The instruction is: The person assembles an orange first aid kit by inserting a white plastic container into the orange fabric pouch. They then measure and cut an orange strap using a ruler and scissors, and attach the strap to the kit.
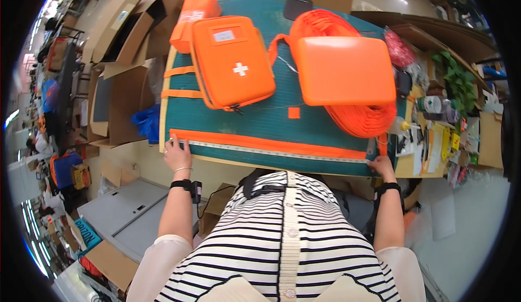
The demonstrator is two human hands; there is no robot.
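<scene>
A strip of orange webbing (pixel 266 144) lies stretched across the near part of the green cutting mat (pixel 239 123). Along its near edge runs a white measuring tape (pixel 282 154). At the left end, my left hand (pixel 177 153) pinches the tape against the webbing's end. My right hand (pixel 383 167) grips the tape's other end by the mat's near right corner, its fingertips partly hidden. Beyond the strip lie an orange zipped case (pixel 233 57) with a white cross and, to its right, a smooth orange case (pixel 347 71) on a big coil of orange webbing (pixel 366 121).
A small orange square (pixel 293 113) lies mid-mat. An orange box-shaped pouch (pixel 195 19) and a dark flat object (pixel 298 7) are at the far edge. Cardboard boxes (pixel 127 101) stand on the left. Tools, papers and a green plant (pixel 456 82) crowd the right side.
</scene>
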